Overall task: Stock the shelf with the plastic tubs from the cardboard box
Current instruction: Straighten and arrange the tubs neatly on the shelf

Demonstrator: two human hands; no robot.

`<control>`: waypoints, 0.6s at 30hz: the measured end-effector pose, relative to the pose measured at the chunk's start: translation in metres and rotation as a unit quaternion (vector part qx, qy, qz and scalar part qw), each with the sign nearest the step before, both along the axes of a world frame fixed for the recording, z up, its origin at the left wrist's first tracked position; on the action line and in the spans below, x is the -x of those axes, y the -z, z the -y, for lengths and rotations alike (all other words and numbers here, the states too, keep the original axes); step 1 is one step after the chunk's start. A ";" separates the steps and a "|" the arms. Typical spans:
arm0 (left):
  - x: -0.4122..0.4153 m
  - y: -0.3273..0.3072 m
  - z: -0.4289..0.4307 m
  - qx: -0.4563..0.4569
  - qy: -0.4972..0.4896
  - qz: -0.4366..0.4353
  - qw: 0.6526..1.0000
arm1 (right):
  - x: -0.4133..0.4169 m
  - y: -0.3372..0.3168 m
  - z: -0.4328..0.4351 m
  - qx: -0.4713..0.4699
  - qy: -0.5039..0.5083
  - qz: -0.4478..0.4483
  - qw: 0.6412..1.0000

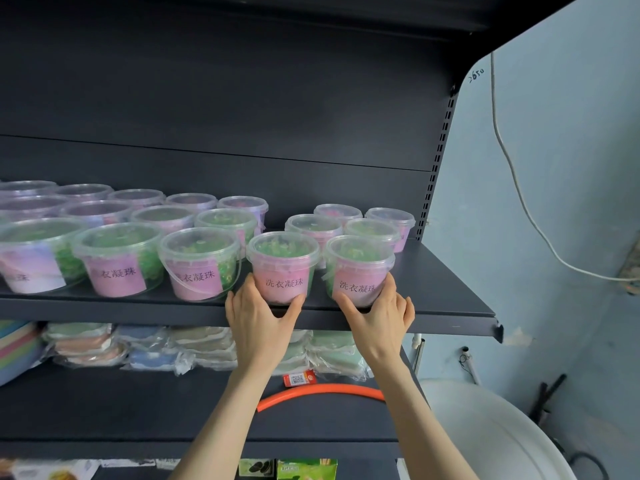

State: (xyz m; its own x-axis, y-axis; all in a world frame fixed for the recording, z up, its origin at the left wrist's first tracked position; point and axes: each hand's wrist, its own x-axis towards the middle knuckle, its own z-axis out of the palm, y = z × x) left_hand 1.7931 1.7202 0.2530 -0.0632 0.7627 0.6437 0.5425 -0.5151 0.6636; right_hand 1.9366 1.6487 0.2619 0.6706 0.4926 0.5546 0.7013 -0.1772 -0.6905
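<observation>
Two clear plastic tubs with pink labels and green contents stand at the front edge of the dark shelf. My left hand grips the base of the left tub, thumb and fingers curled round it. In the same way my right hand holds the right tub. Several more tubs stand in rows to the left and behind. The cardboard box is out of view.
The shelf is bare to the right of the held tubs. On the shelf below lie bagged packs, an orange hose and a small red packet. A white basin sits low right, and a cable hangs on the blue wall.
</observation>
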 end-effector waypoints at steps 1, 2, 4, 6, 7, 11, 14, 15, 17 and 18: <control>0.001 0.000 0.000 0.001 0.003 0.000 1.000 | 0.000 0.000 -0.001 -0.007 0.002 -0.008 1.000; 0.001 0.000 0.000 0.000 0.005 -0.001 1.000 | 0.001 0.000 -0.001 -0.014 0.009 -0.014 1.000; 0.002 0.000 0.000 -0.005 0.004 -0.001 1.000 | 0.003 0.001 -0.004 -0.026 0.032 -0.020 0.999; 0.002 0.000 0.001 -0.006 0.000 0.002 1.000 | 0.005 0.002 -0.005 -0.027 0.043 -0.021 0.998; 0.002 -0.001 0.002 -0.005 -0.003 0.004 1.000 | 0.005 0.002 -0.006 -0.025 0.043 -0.022 0.999; 0.001 -0.003 0.006 0.005 -0.016 0.017 1.000 | 0.004 0.003 -0.005 -0.016 0.034 -0.023 0.999; -0.001 -0.005 0.007 0.012 -0.019 0.010 1.000 | 0.004 0.002 -0.004 -0.005 0.033 -0.022 0.999; -0.001 -0.006 0.007 0.013 -0.020 0.004 1.000 | 0.005 0.001 -0.004 -0.001 0.033 -0.023 0.999; -0.001 -0.007 0.009 0.017 -0.023 -0.004 1.000 | 0.006 -0.001 -0.003 0.009 0.032 -0.025 0.999; -0.001 -0.008 0.009 0.019 -0.022 -0.007 1.000 | 0.006 -0.003 -0.002 0.016 0.031 -0.026 0.999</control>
